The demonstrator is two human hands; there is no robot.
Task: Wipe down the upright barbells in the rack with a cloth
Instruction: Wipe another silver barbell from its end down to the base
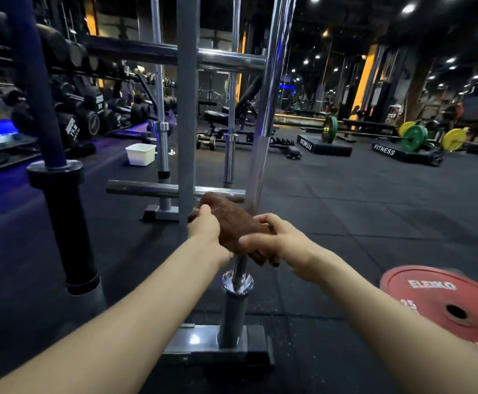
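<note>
At the left of the frame I saw a dark barbell [50, 132] standing upright in the rack, its black sleeve dropping into a grey socket. Behind it, in the upper left, rows of dumbbells [70, 126] sat on shelves, and a white tub [141, 154] stood on the floor. Moving toward the centre, the grey rack post [187, 109] rose with chrome crossbars. My left hand [206, 229] gripped the brown cloth [229, 220], its fingers curled over the cloth's upper edge. The cloth was wrapped round the chrome barbell [263, 129] in the middle of the frame, low on its shaft, just above the collar [238, 281]. My right hand [282, 241] held the cloth's lower end, fingers clamped on it. In the lower right a red plate [448, 305] lay flat on the floor, and coloured plates [415, 136] showed at the far right.
</note>
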